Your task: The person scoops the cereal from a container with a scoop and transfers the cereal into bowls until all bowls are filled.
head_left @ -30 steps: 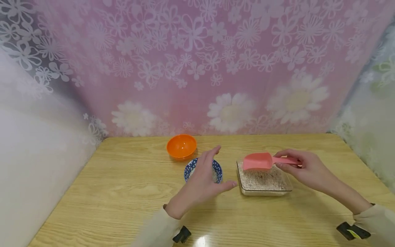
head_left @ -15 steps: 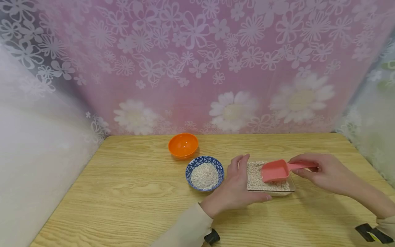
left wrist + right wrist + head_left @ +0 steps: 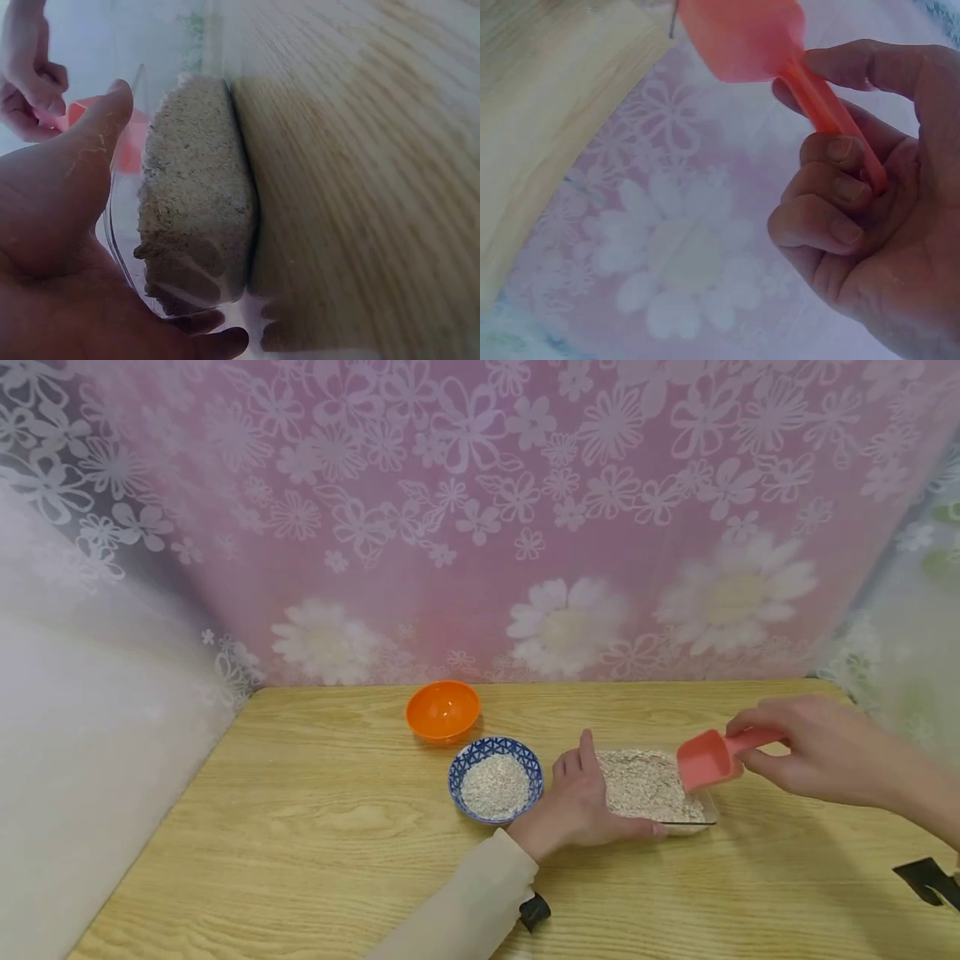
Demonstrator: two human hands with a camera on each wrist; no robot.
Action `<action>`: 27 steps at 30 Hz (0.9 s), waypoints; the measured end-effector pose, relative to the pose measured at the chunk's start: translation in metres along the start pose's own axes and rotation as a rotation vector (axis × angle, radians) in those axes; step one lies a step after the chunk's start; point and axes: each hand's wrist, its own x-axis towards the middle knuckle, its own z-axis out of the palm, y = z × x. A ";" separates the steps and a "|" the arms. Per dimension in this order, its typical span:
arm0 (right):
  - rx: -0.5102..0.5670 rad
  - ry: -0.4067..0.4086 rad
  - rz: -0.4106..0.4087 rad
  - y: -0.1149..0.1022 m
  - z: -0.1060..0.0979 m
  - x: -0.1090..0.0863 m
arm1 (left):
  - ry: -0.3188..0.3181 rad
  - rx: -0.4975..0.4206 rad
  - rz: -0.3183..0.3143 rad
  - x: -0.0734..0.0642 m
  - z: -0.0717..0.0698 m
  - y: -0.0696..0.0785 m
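Note:
My right hand (image 3: 817, 747) holds a pink scoop (image 3: 705, 760) by its handle. The scoop's head is tilted over the right end of a clear rectangular container (image 3: 682, 830) filled with oat flakes (image 3: 645, 787). In the right wrist view, fingers curl round the scoop's handle (image 3: 832, 112), with the thumb near its neck. My left hand (image 3: 577, 810) grips the container's left end, thumb along the front side, fingers round the other side. The left wrist view shows the flakes (image 3: 199, 172) heaped against the transparent wall, partly behind that hand.
Just left of my left hand stands a blue-and-white patterned bowl (image 3: 459, 789) with a mound of flakes in it. An orange bowl (image 3: 442, 712) sits behind it, near the back edge of the wooden table (image 3: 322, 827). A pink flowered curtain (image 3: 420, 610) hangs behind.
My left hand has moved right, from over the patterned bowl to the container, and grips it. The scoop first went lower into the flakes, then shifted right and up in my right hand.

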 end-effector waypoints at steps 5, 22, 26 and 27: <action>-0.047 -0.170 0.005 -0.013 -0.007 0.022 | -0.009 0.030 -0.018 0.000 -0.001 -0.001; 0.201 -0.206 0.054 0.004 0.024 0.017 | -0.024 -0.012 -0.006 0.002 0.001 -0.004; 0.289 -0.184 0.066 0.012 0.036 0.005 | -0.031 -0.026 -0.009 0.002 0.001 -0.004; 0.319 -0.183 0.066 0.015 0.039 0.003 | -0.033 -0.029 -0.012 0.002 0.001 -0.004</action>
